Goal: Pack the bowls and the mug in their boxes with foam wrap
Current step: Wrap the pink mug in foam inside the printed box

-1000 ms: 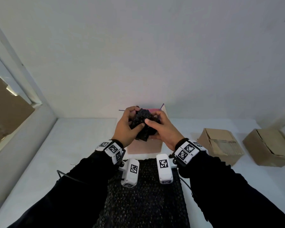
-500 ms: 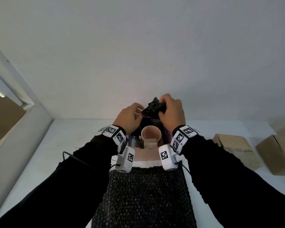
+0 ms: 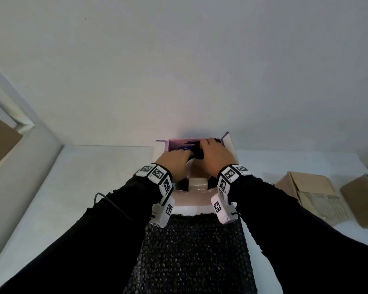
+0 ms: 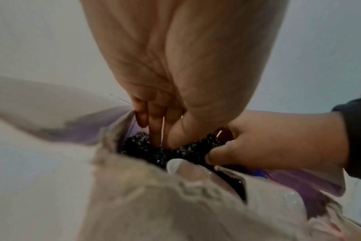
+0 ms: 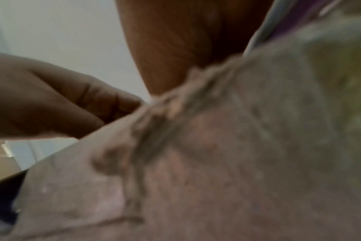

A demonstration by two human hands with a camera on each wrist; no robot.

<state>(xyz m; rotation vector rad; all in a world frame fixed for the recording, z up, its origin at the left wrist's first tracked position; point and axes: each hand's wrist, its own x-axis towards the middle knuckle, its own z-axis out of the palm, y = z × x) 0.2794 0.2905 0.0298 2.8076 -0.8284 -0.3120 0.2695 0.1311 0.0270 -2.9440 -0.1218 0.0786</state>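
A pink and purple box [image 3: 228,145] stands open at the far middle of the table, with a mug pictured on its front flap [image 3: 197,183]. A bundle wrapped in black foam [image 4: 181,150] sits low inside it. My left hand [image 4: 161,140] digs its fingers and thumb into the top of the bundle. My right hand [image 4: 216,154] grips the bundle's right side. In the head view both hands, left [image 3: 188,155] and right [image 3: 202,149], reach into the box and hide most of the bundle. The right wrist view is blurred and filled by the box flap [image 5: 237,146].
A sheet of black foam wrap [image 3: 191,251] lies on the white table [image 3: 94,187] in front of the box, under my forearms. Two brown cardboard boxes [image 3: 310,194] [image 3: 363,200] stand at the right. A wall rises just behind the box.
Both hands carried the black bundle from in front of the box, up over its rim, and down into the box. The head has leaned closer.
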